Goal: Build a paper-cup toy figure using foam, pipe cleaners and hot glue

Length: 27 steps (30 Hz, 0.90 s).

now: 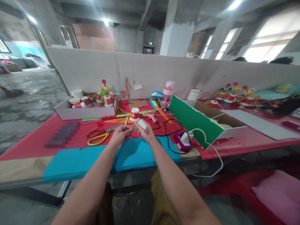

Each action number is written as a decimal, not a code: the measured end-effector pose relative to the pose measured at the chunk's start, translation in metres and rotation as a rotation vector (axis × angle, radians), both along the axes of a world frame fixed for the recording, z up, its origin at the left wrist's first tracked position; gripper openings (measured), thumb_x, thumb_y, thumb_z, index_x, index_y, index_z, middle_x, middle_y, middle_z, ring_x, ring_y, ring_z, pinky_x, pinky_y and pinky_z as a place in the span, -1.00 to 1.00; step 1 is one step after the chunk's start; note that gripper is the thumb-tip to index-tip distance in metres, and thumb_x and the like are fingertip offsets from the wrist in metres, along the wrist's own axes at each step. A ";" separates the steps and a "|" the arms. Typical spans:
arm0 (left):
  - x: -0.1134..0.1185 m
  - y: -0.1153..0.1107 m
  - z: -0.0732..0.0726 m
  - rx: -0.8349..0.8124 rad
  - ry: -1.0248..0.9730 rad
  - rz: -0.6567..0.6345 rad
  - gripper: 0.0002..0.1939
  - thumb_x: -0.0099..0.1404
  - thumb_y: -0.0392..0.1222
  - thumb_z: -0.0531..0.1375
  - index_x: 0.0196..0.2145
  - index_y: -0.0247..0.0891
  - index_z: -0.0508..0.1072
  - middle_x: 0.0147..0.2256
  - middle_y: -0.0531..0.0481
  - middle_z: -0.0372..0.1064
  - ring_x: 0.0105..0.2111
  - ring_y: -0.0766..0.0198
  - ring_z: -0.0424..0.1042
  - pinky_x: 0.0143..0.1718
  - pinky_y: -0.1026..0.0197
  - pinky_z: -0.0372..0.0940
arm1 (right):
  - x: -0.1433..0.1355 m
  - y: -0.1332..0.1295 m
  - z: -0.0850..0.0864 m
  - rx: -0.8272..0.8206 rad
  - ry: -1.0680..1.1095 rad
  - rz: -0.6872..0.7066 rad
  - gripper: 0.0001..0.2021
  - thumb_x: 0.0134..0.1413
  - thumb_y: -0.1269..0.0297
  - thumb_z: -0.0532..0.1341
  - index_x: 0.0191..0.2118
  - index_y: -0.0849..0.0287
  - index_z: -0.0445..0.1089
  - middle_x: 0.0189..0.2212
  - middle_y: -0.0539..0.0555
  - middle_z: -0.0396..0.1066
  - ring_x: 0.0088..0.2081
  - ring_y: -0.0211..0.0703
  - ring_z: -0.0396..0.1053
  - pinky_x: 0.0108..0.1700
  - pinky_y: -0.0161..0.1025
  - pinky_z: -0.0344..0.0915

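Observation:
Over the front part of the table, my right hand (146,132) pinches a small white card (142,124). A small brown piece of cardboard (135,127) shows at its fingertips, beside the card. My left hand (121,135) is close by on the left, its fingers curled together near the brown piece; whatever they hold is too small to make out. Just beyond both hands stands a red and white paper cup (134,114), upside down. Scissors with yellow handles (99,137) lie left of my left hand. A pink glue gun (150,117) rests behind my right hand.
A box of paper cups (85,112) stands back left. On the right are a green-sided box (191,120) and a purple power socket (181,142) with trailing cords. Blue cloth (93,162) covers the front edge. Finished cup figures (231,97) stand far right.

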<state>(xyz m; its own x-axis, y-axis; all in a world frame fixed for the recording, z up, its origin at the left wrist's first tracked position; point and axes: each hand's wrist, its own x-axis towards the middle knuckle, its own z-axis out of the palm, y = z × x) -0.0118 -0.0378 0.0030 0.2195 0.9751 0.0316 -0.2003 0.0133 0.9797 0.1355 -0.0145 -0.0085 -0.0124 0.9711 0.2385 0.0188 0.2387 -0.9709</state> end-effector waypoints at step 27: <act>0.007 0.001 -0.003 -0.028 -0.170 0.170 -0.64 -0.12 -0.10 0.41 -0.49 -0.31 0.34 -0.67 0.09 0.35 -0.72 0.34 0.33 -0.70 0.32 0.26 | -0.009 -0.009 0.000 0.441 -0.340 -0.091 -0.80 0.09 0.31 0.05 -0.20 0.17 0.37 -0.37 0.12 0.45 -0.32 -0.08 0.42 -0.26 -0.21 0.35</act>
